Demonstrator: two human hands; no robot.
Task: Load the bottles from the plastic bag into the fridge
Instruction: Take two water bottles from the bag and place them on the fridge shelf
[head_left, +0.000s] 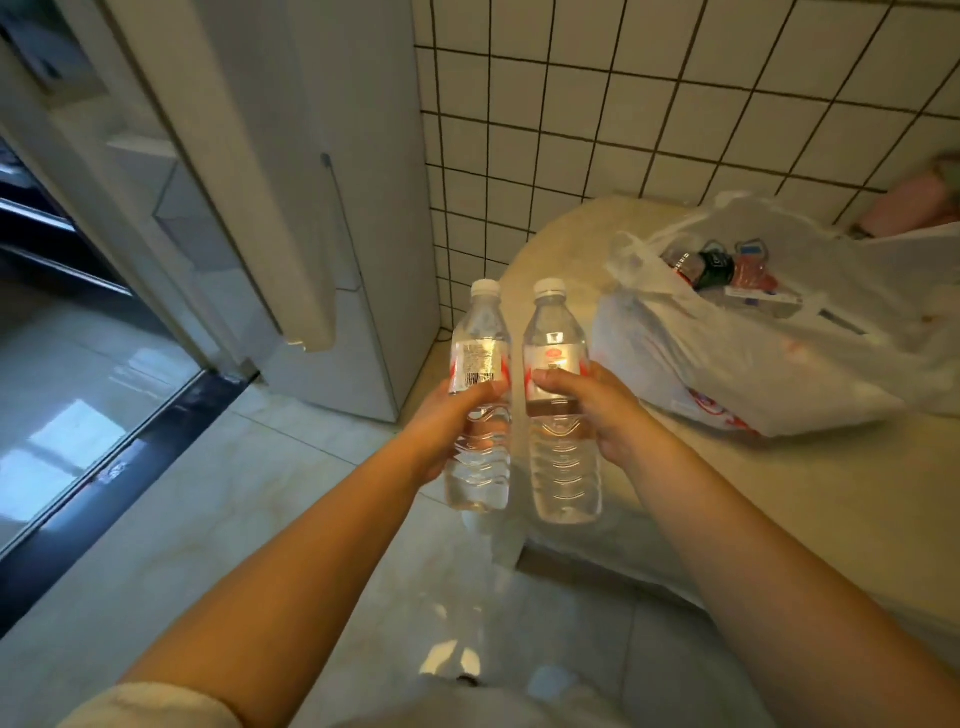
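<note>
Gripping water bottles (479, 395); bag (753, 358) holds more.

White square wall tiles (675, 104) with dark grout are backing a beige tabletop (831, 493); the glossy marble floor (234, 493) is reflecting light.

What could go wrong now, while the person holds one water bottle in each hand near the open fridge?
1. Both hands are busy: the left hand grips one water bottle and the right hand grips the other, so no hand is free to steady the fridge door if it swings.
2. The plastic bag lies slumped on the counter with bottles at its open mouth; one might roll out.
</note>
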